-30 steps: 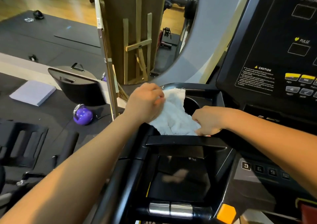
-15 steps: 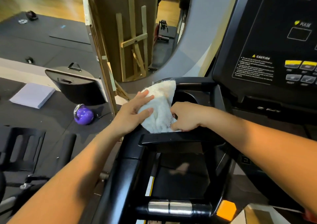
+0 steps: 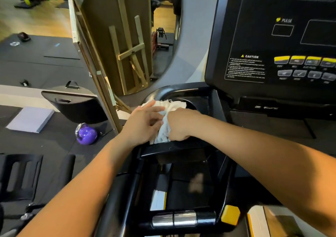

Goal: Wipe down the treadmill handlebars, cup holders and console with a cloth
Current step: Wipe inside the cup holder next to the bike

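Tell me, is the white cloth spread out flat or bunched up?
Bunched up. The cloth is crumpled into folds at the cup holder, gripped by the right hand, with the left hand resting on it.

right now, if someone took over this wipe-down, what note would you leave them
Left hand: fingers straight, resting on the cloth.
Right hand: grips the cloth, which is bunched over the cup holder.
Done: cannot tell what has already been wiped.
Left: finish the cup holder, then the handlebar and the console; neither is touched at this moment.
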`<state>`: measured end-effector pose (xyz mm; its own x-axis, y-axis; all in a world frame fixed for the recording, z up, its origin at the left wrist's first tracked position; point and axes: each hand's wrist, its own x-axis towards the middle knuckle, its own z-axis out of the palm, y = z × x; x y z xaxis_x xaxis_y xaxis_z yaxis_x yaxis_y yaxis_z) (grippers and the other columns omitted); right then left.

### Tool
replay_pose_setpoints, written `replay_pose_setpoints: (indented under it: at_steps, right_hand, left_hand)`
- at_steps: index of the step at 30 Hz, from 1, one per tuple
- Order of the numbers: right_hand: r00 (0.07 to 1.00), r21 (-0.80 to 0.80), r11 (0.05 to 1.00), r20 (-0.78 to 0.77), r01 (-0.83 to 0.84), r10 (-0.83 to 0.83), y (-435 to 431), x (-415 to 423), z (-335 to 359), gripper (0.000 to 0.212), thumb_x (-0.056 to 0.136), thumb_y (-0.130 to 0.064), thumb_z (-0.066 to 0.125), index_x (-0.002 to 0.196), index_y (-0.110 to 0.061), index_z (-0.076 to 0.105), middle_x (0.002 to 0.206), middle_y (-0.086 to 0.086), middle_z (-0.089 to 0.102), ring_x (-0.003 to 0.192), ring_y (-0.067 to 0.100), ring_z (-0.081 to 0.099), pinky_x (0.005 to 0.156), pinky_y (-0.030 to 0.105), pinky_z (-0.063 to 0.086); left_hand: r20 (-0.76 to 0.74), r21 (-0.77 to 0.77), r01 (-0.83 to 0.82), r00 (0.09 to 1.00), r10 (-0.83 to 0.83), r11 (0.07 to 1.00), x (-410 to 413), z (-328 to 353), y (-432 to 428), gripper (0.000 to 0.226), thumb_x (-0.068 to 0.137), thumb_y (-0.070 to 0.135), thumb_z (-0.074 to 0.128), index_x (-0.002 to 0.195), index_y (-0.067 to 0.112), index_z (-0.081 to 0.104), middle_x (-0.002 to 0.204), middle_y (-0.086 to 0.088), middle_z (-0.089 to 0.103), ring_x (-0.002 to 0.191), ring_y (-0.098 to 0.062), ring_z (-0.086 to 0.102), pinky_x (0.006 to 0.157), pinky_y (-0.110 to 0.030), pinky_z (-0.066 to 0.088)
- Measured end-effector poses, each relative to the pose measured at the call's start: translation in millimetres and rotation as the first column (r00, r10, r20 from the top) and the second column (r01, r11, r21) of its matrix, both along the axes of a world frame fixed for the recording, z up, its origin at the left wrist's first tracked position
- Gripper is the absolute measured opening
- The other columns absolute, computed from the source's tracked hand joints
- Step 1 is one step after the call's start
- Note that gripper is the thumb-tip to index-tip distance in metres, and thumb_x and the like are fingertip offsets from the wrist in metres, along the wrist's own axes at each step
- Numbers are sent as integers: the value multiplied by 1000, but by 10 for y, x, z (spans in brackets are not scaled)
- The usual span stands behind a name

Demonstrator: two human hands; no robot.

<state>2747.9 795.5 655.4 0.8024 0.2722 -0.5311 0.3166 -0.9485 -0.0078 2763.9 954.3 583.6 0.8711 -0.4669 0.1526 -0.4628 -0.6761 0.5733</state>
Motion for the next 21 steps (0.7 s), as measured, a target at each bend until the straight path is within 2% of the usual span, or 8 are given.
replay_pose_setpoints:
  at_steps: [3, 6, 8, 10, 12, 15, 18, 21]
  right_hand:
    - [1000, -26, 1000, 31, -1, 2, -5, -5, 23, 18, 86, -25, 59, 77, -16, 47, 84, 1, 50, 73, 19, 47, 65, 34, 42]
    - [999, -60, 998, 35, 3, -1, -47, -6, 69, 7, 82, -18, 62, 84, -15, 56, 81, 1, 53, 64, 16, 45, 56, 29, 41]
    - [1000, -116, 993, -24, 2, -5, -117, 11, 129, 15, 79, -14, 63, 93, -15, 60, 78, 0, 59, 66, 17, 54, 54, 27, 42]
    - [999, -180, 983, -47, 18, -26, -235, 6, 205, 29, 77, -14, 65, 105, -20, 61, 77, 1, 65, 72, 18, 63, 59, 28, 49]
    - [1000, -247, 969, -2, 7, -8, -354, -35, 241, 26, 79, -12, 66, 102, -18, 59, 80, 3, 56, 78, 22, 58, 68, 33, 53]
    - [994, -281, 959, 109, 30, 0, -449, -99, 255, 32, 85, -18, 63, 117, -18, 58, 93, 4, 48, 86, 26, 51, 68, 35, 45]
    - [976, -339, 941, 203, -4, 77, -438, -122, 344, 30, 85, -17, 64, 114, -17, 61, 98, 4, 54, 86, 26, 54, 66, 34, 41]
    - [926, -392, 920, 342, -16, 162, -470, -83, 589, 19, 87, -12, 57, 104, -18, 63, 102, 2, 59, 100, 28, 61, 65, 34, 39]
  left_hand:
    - [95, 86, 4, 995, -13, 996, 10, -31, 2, 28, 90, 36, 57, 103, 23, 78, 126, 10, 66, 135, -18, 42, 111, -47, 34]
    - [98, 71, -21, 995, 14, 997, -43, -16, -19, 28, 92, 38, 57, 103, 22, 77, 125, 10, 66, 134, -19, 42, 112, -36, 30]
    - [80, 75, 1, 997, -7, 997, -90, 11, -52, 41, 90, 50, 48, 105, 25, 77, 125, 10, 66, 135, -15, 40, 112, -30, 27]
    - [83, 107, 39, 995, -48, 994, -118, 26, -122, 48, 90, 57, 41, 105, 29, 76, 123, 12, 67, 132, -12, 43, 114, -37, 27]
    - [76, 166, 39, 996, -52, 985, -151, 40, -256, 44, 92, 54, 41, 97, 28, 75, 110, 12, 71, 118, -9, 52, 115, -42, 21]
    - [67, 170, 13, 997, -24, 985, -199, 64, -443, 39, 92, 49, 40, 81, 24, 68, 78, 9, 63, 86, -4, 55, 116, -43, 14]
    - [-12, 88, 3, 1000, -2, 996, -204, 65, -461, 42, 91, 54, 40, 103, 29, 71, 92, 12, 70, 96, -3, 60, 118, -43, 14]
    - [-114, -108, -1, 993, -12, 994, -203, 150, -446, 46, 92, 56, 50, 121, 24, 68, 112, 12, 69, 102, -2, 60, 109, -35, 34]
